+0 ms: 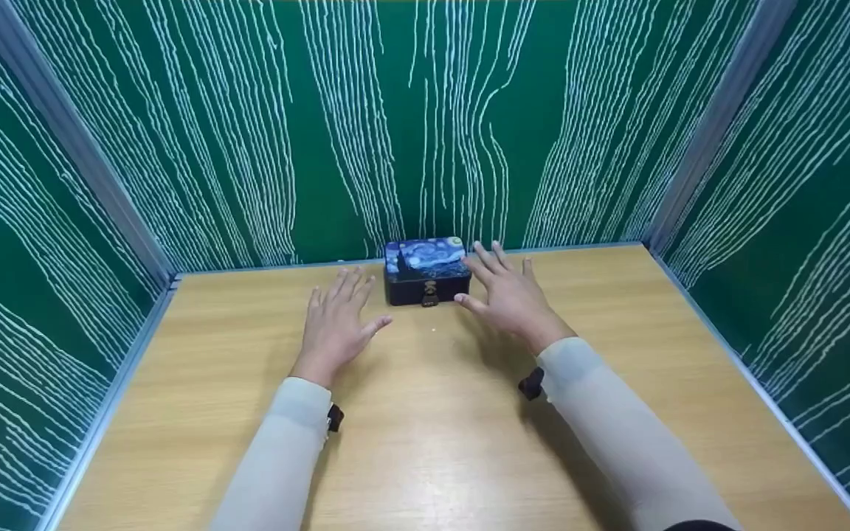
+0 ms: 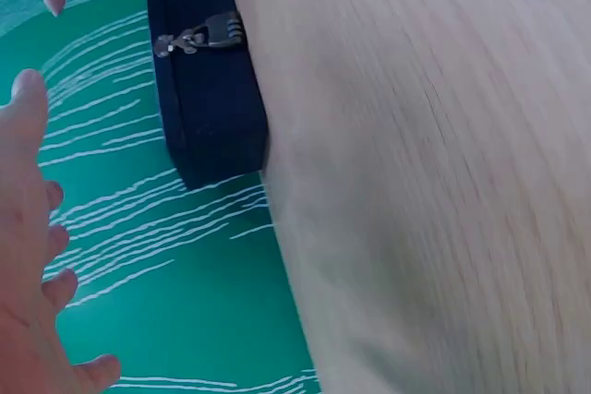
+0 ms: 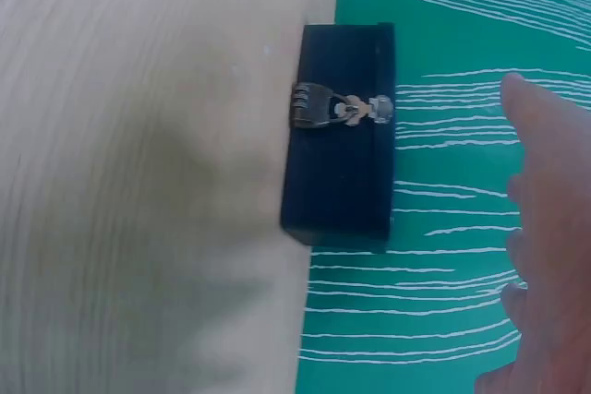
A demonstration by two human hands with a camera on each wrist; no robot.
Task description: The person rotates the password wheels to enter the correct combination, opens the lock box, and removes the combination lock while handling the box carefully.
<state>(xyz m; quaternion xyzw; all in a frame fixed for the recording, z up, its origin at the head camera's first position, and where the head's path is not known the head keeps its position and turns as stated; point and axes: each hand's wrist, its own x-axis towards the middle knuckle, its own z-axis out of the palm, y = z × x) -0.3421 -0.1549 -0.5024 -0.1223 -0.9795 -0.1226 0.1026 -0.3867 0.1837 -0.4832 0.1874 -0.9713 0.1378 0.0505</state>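
Observation:
A small dark box (image 1: pixel 425 269) stands near the table's back edge, its lid printed with a blue swirling night-sky painting. On its front hangs a combination padlock (image 1: pixel 430 298) through a metal clasp (image 3: pixel 355 110); the lid is down. My left hand (image 1: pixel 335 324) hovers to the left of the box, fingers spread, apart from it. To the right, my right hand (image 1: pixel 510 293) has its fingers stretched out and overlaps the box's right edge in the head view. In the right wrist view a gap shows between that hand and the box. Neither hand holds anything.
The wooden table (image 1: pixel 425 428) is bounded by green panels (image 1: pixel 336 133) with white wavy lines at the back and both sides. Grey metal posts (image 1: pixel 74 140) stand at the back corners. Dark bands sit at both wrists.

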